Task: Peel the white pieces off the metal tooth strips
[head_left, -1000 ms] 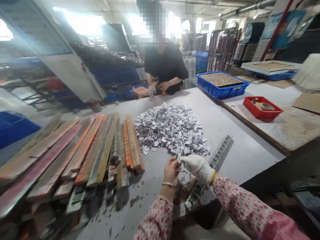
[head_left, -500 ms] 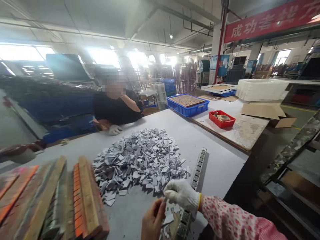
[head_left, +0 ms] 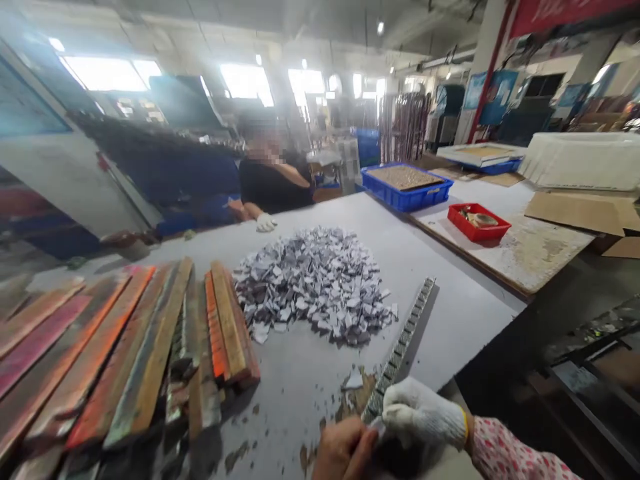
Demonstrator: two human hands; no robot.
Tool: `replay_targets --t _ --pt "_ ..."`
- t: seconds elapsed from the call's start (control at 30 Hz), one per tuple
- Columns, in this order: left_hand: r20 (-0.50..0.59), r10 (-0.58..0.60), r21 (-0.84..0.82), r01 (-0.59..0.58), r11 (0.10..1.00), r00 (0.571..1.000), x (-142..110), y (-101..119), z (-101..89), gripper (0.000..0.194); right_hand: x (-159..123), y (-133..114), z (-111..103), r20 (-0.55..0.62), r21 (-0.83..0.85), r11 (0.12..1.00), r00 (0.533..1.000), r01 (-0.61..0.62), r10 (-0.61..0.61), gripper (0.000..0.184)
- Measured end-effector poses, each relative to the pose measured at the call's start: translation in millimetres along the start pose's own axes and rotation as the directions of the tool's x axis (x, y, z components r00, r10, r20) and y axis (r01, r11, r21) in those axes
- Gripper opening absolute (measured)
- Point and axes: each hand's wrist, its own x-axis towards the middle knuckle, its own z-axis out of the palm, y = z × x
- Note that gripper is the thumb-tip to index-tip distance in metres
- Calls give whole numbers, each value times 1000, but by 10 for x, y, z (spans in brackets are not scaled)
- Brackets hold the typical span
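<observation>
**Bare left hand (head_left: 344,448) and gloved right hand (head_left: 423,410) meet beside slotted strip (head_left: 403,343)**

The fingers of both hands are curled together near the strip's closer end; whether they grip a piece cannot be told. The strip lies slantwise on the tabletop (head_left: 465,327), right of a heap of pale pieces (head_left: 315,283). Wooden bars (head_left: 231,327) lie left of the heap. Across the tabletop rests a co-worker's gloved hand (head_left: 267,223).

There's room right of the slotted strip (head_left: 403,339), heaped pieces (head_left: 320,283) blocking left
</observation>
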Motion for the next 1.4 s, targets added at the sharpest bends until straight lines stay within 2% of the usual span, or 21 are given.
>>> replay_targets --t 0.03,0.1,0.2,0.3,0.37,0.43,0.5,0.57,0.6,0.67,0.73,0.77,0.83,0.9,0.97,1.03,1.2,1.4 --pt "-15 -8 18 8 1000 1000 -72 63 50 61 -59 44 3 1 -46 999 1000 -14 14 36" --pt "42 -54 33 53 998 998 -176 164 133 61 -169 100 33 14 -92 994 999 -50 51 35" --pt "156 -167 -5 170 986 974 -233 198 223 63 -292 110 107 4 -26 988 989 -150 150 32" --pt "134 -232 -13 236 972 963 -258 175 282 58 -364 73 145 -38 1 974 973 -229 229 29" --pt "115 -224 -12 227 974 968 -282 201 303 53 -390 54 135 -42 -64 973 974 -224 221 28" --pt "170 -172 -35 180 983 970 -308 271 314 52 -401 52 116 -4 -128 970 978 -208 209 28" --pt "236 -107 -67 126 990 966 -323 354 327 52 -399 57 108 38 -95 970 973 -223 228 30" --pt "262 -106 -59 125 990 959 -317 401 355 53 -379 50 110 46 -21 962 961 -271 272 34" --pt "251 -139 -31 151 988 958 -307 399 378 53 -362 37 105 36 -24 956 956 -292 292 37" --pt "179 -228 50 223 974 957 -274 335 433 55 -309 -3 65 -16 -146 945 956 -293 294 41" --pt "35 -274 124 268 955 961 -230 213 487 52 -233 -47 -29 -125 -311 910 961 -275 248 45" --pt "-70 -261 158 269 950 963 -205 141 506 49 -190 -61 -91 -196 -392 878 957 -276 213 47" --pt "-297 -148 249 226 942 943 -148 4 525 50 -99 -65 -222 -333 -577 758 935 -305 122 50" --pt "-426 20 408 173 897 904 -84 -109 528 62 -16 -42 -322 -385 -783 525 923 -335 15 51" --pt "-411 162 577 118 808 897 -26 -196 536 59 45 -14 -362 -366 -899 278 929 -340 -48 53" --pt "-355 229 680 82 729 906 12 -262 558 50 79 0 -351 -356 -928 134 933 -347 -52 54" --pt "-352 289 736 72 673 890 14 -324 614 47 105 -68 -257 -349 -937 29 937 -349 1 52" --pt "-378 385 790 77 608 842 7 -234 601 44 219 -227 -208 -333 -942 -94 933 -322 137 44"
